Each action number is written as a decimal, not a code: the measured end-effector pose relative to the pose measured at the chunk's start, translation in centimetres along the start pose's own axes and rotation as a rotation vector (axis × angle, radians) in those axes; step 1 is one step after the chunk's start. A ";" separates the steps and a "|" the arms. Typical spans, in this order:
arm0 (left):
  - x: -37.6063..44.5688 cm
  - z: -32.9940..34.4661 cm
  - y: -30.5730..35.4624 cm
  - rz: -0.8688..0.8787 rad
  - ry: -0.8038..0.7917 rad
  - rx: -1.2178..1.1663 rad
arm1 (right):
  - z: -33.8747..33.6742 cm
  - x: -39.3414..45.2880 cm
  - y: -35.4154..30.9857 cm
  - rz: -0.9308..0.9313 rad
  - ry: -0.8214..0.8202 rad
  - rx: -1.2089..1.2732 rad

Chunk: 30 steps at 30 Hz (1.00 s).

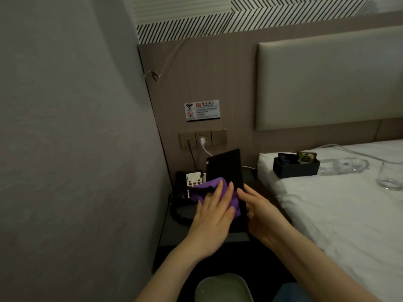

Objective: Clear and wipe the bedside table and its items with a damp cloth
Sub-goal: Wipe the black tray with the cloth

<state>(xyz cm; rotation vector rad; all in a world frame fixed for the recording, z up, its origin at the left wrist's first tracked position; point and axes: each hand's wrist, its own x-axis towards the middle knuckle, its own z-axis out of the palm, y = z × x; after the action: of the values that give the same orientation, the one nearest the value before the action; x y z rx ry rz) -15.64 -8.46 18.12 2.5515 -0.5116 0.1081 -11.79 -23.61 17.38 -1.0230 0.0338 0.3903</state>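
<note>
A flat black tray (224, 166) stands tilted on its edge over the dark bedside table (174, 232). My right hand (261, 214) grips the tray's right edge. My left hand (211, 216) lies flat on a purple cloth (202, 188) and presses it against the tray's face. Behind the cloth, a black telephone (185, 184) with a coiled cord sits at the table's back left. On the white bed (327, 214) lie a black box (294, 166) of sachets, a plastic water bottle (342, 165) on its side, and a clear glass (390, 175).
A grey wall (76, 138) closes in the table's left side. A socket panel (202, 138) with a white plug and cable sits on the wooden back panel, below a wifi sign (201, 110). A green basin (222, 288) stands below, near me.
</note>
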 end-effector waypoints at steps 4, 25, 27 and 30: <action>3.3 -1.4 -0.9 -0.129 0.108 0.036 | 1.1 -1.6 1.9 0.049 -0.113 -0.031; -4.4 1.6 0.6 0.223 -0.157 0.187 | -0.7 -0.5 2.1 0.328 0.213 0.161; -4.6 1.9 0.4 0.210 -0.135 0.187 | -0.8 -0.6 2.0 0.332 0.194 0.154; -4.6 1.9 -0.2 0.093 0.010 0.101 | -0.7 -1.2 1.8 0.313 0.157 0.155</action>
<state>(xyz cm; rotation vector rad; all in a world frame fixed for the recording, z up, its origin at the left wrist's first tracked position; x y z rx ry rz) -19.85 -7.80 15.59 2.6239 -0.6364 0.1842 -13.39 -23.75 15.77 -0.8940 0.3636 0.5818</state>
